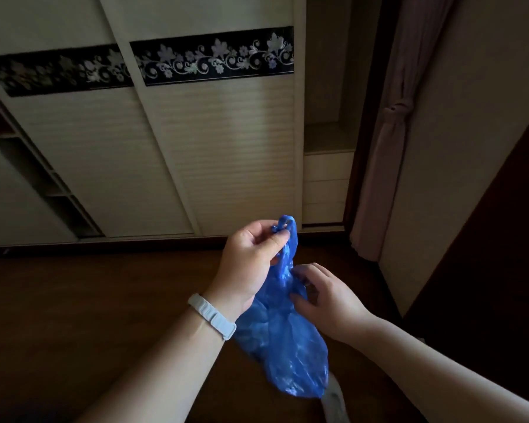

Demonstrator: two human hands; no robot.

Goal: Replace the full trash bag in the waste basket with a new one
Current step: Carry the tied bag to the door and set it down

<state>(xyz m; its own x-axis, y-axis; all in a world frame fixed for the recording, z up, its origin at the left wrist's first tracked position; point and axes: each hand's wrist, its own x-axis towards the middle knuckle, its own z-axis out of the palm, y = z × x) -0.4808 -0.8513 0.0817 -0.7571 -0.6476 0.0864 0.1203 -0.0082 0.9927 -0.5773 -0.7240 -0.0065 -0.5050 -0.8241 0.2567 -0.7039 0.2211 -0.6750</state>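
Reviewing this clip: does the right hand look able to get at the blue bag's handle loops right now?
Probably yes. The right hand holds the blue bag just below the handle loops, with nothing between. The left hand pinches those loops and covers part, but the top loop stands free.

blue trash bag [283, 340], white wristband [212, 315], black floral wardrobe band [211, 61]

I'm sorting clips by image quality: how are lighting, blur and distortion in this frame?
Head view: dim, wooden floor nearly black; blue trash bag, left hand and right hand legible, right fingertips slightly blurred; wide-angle lens slants the wardrobe doors.
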